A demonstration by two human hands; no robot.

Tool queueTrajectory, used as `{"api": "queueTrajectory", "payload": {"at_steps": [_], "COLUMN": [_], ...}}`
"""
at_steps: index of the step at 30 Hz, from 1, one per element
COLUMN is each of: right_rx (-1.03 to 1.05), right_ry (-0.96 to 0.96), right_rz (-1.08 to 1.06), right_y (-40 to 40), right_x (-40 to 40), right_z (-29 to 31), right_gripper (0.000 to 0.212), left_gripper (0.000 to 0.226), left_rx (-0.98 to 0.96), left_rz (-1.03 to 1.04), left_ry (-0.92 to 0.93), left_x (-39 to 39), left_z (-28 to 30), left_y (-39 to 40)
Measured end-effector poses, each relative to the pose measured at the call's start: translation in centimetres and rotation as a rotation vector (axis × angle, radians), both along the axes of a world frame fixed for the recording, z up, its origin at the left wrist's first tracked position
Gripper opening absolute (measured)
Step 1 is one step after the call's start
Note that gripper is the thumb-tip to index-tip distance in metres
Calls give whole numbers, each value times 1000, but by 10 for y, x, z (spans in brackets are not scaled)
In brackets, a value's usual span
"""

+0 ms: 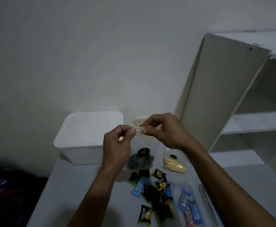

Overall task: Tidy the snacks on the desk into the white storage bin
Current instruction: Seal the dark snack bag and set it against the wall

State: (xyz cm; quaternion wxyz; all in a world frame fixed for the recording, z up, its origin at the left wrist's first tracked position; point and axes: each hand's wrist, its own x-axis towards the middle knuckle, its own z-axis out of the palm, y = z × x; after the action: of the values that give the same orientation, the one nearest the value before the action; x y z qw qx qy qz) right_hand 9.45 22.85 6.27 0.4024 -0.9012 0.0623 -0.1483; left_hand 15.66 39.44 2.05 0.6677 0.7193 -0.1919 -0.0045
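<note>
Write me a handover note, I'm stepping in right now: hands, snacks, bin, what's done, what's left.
Left hand and right hand each pinch the top edge of a clear bag of dark cookies, held above the desk.
White storage bin sits at the back left; nothing shows inside.
Left to bin: this bag, the yellow snack bag, the small wrapped packets.

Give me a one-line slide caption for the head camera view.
Both hands pinch the top of a clear bag of dark snacks beside the white storage bin.
</note>
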Motion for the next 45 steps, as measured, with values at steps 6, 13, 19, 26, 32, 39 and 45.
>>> {"api": "queueTrajectory", "payload": {"at_steps": [6, 13, 19, 26, 32, 39, 45], "right_rx": [-205, -263, -214, -209, -241, -173, -99], "right_ry": [44, 56, 71, 70, 64, 52, 23], "right_rz": [62, 55, 58, 98, 31, 68, -19], "right_y": [21, 33, 24, 25, 18, 9, 3], "right_x": [6, 12, 8, 6, 3, -4, -9], "right_z": [13, 15, 15, 14, 13, 14, 0], "right_gripper": [15, 10, 10, 9, 11, 9, 9], "left_gripper": [9, 8, 11, 9, 10, 11, 13], "left_rx": [13, 21, -20, -12, -22, -68, -48], "left_rz": [-10, -11, -3, -100, -68, -141, -99], "left_ry": [-19, -48, -16, 6, 28, 85, 92], "left_x": [-1, 1, 4, 4, 8, 8, 8], "left_z": [6, 9, 9, 9, 8, 7, 4], "left_y": [12, 21, 29, 27, 22, 13, 11]}}
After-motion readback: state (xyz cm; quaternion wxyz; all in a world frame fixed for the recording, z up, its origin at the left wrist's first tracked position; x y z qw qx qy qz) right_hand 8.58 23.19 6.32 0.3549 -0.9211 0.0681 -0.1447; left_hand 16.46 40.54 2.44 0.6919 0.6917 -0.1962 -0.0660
